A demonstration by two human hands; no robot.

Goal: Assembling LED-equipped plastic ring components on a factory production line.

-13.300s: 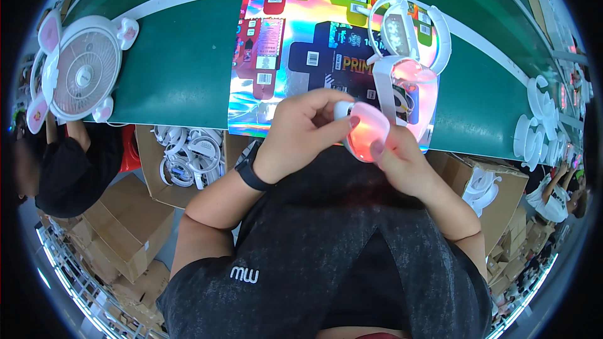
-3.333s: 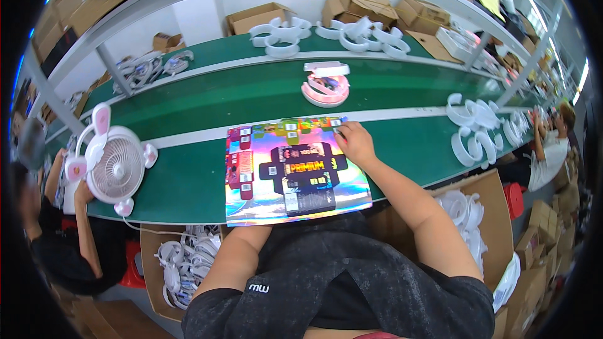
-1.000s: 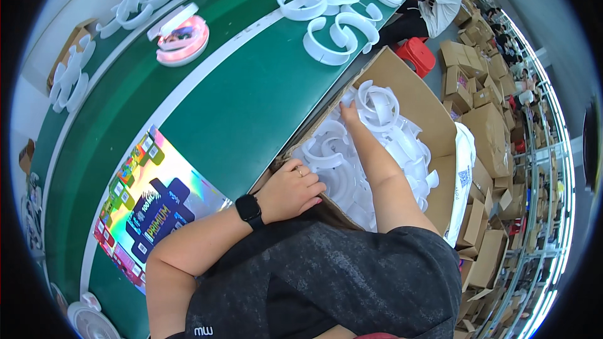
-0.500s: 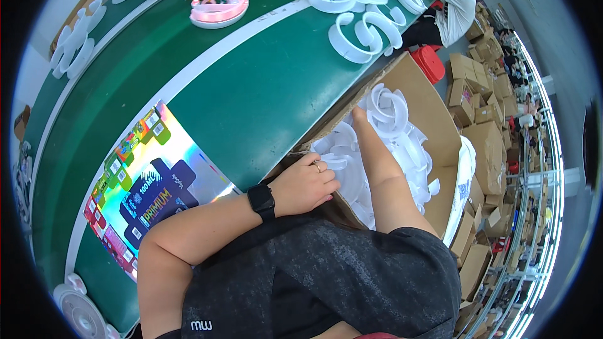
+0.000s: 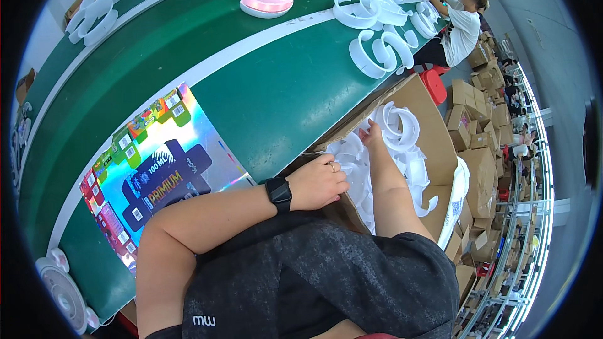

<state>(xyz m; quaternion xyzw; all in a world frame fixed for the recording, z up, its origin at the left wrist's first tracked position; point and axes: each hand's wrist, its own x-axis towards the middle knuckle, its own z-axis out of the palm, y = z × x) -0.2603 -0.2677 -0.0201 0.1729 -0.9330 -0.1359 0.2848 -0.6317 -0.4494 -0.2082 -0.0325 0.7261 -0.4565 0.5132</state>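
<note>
A deep cardboard box (image 5: 422, 105) stands at the table's right edge, heaped with white curved plastic strips (image 5: 414, 166). My left hand (image 5: 319, 182), wearing a ring, is curled over the box's near-left rim. A black smartwatch (image 5: 278, 195) sits on that wrist. My right arm reaches down into the box. At its end my right hand (image 5: 373, 134) has its fingers bent round a white curved plastic strip near the far-left wall; the fingertips are partly hidden among the strips. One open ring-shaped strip (image 5: 402, 130) lies just right of this hand.
A green table (image 5: 270, 100) carries shiny printed sheets (image 5: 207, 125), a pink-and-white round case (image 5: 267, 0) and more white curved strips (image 5: 370, 56). A fan (image 5: 63, 292) is at lower left. Beyond the box are a red stool (image 5: 433, 85), a seated person (image 5: 461, 31) and stacked cartons (image 5: 480, 169).
The view has shifted, so the table and box appear farther right and lower. My right hand's fingers, sunk among the strips before, now show more. My left hand stays on the box rim.
</note>
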